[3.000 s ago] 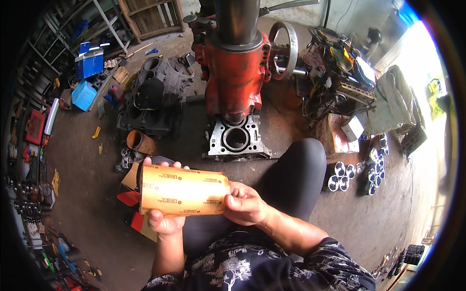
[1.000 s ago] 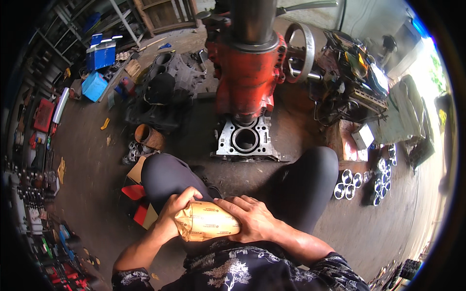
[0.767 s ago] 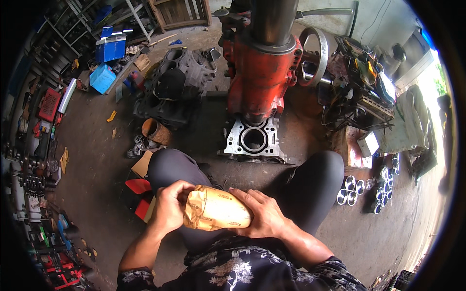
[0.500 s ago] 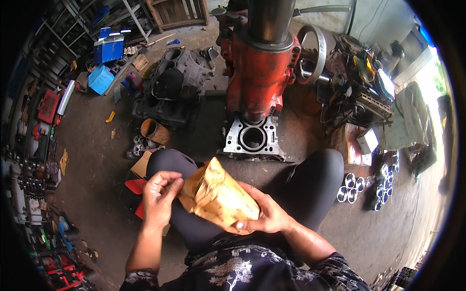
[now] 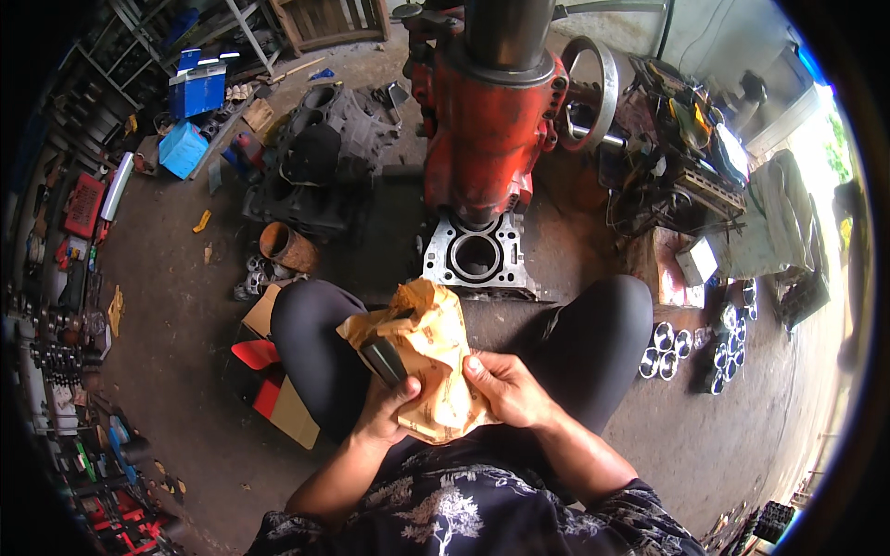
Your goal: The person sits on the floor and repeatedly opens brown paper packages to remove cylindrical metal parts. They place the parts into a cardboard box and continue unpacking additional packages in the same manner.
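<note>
Past the wrapper (image 5: 443,366) — red machine (image 5: 487,134) overhangs engine block (image 5: 439,263).

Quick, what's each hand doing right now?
Left hand: closed, holding the dark part that sticks out of the paper wrapper.
Right hand: closed, holding the paper wrapper.

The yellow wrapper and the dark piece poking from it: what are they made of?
Yellow wrapper: probably thin, slightly shiny paper, from its sharp creases and crumpled edge. Dark piece: perhaps smooth metal, from its crisp edge and dull sheen; plastic remains possible.
</note>
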Motion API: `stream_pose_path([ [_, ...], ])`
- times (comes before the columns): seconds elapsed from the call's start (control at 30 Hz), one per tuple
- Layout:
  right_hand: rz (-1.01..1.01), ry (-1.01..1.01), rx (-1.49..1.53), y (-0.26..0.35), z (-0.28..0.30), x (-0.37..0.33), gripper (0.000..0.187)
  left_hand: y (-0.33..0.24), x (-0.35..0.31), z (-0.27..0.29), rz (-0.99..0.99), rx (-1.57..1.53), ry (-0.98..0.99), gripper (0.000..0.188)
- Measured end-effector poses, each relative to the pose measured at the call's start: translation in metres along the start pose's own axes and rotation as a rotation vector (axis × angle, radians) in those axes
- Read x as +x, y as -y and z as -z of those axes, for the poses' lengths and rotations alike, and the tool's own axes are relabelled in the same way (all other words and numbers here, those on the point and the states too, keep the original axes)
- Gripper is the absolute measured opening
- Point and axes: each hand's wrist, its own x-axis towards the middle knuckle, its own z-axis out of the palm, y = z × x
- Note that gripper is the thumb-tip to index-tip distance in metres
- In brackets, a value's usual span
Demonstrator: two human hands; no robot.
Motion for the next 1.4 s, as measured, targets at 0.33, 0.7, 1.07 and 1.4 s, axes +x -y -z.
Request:
stream_pose_path([
  [0.33, 0.195, -0.364, -0.217, 0.002, -0.007, 0.011, 0.039, 0.0, 0.026, -0.023, -0.203, 0.184, -0.274, 0.052],
  [0.7, 0.219, -0.298, 0.349, 0.014, 0.033, 0.012, 0.004, -0.007, 0.005, 0.013, 0.035, -0.248, 0.075, 0.084],
  [1.07, 0.348, 0.044, 0.524, 0.025, 0.022, -0.017, 0.009, 0.011, -0.002, 0.023, 0.075, -0.295, 0.015, 0.104],
  [1.4, 0.462, -0.031, 0.48, 0.035, 0.028, -0.036, 0.01, 0.0, -0.039, 0.051, 0.055, -0.542, 0.068, 0.089],
])
